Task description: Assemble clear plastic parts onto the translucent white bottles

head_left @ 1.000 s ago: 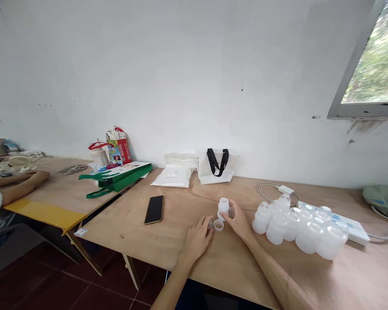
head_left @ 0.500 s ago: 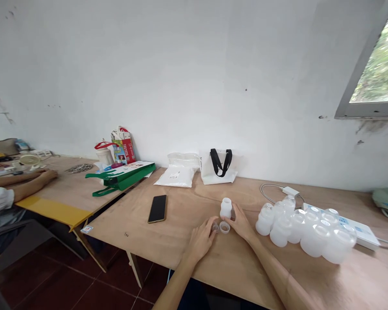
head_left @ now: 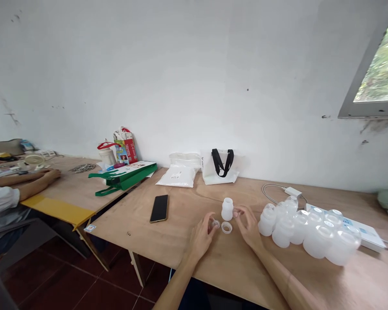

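Against the white wall (head_left: 187,77) stands a plywood table (head_left: 148,245).

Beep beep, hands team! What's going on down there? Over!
Left hand at small clear piece. Right hand beside white bottle. Plastic ring between them.

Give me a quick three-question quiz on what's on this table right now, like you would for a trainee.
1. Multiple choice: what lies closest to the left hand?
A. A small clear piece
B. The green bag
C. The white bag with black handles

2. True or false: the black smartphone lies to the left of both hands on the plywood table.

3. Fill in the blank: the frosted white bottle between the left hand and the right hand stands ___ on the table.

Key: 1. A; 2. True; 3. upright
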Available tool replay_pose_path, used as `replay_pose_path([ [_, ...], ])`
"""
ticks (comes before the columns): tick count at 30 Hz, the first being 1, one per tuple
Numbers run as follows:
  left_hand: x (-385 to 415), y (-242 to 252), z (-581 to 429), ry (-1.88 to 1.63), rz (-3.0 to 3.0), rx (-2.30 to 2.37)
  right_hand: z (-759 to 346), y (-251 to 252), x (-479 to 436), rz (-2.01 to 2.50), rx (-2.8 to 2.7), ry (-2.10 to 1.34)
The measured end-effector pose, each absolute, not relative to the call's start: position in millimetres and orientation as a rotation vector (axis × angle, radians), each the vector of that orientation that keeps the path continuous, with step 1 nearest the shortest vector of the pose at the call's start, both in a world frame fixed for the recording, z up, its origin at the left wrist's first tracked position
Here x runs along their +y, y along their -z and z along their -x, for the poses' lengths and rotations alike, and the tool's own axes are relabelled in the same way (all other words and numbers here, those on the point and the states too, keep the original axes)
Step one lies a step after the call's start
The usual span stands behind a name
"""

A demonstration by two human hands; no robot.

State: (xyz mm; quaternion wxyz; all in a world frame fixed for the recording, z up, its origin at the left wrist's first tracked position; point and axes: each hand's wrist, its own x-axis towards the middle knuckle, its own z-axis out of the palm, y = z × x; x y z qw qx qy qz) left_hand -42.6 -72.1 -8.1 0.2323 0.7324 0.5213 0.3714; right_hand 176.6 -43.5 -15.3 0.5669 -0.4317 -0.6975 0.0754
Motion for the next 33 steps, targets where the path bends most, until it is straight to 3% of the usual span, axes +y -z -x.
replay_pose_path([
  [14,-70.0,16.3,39.6,-1.133,-1.958,1.178,-167.0,3.9,-51.0,0.843,-2.194,-0.413],
  [26,-74.1,10.4,36.8,-1.091,-1.953,1.191,-165.0,4.3,-49.1,0.985,-1.761,-0.572],
  [33,-86.8,-9.1,40.7,-0.738,-2.386,1.073,-165.2,4.6,-44.9,0.983,-1.636,-0.521],
])
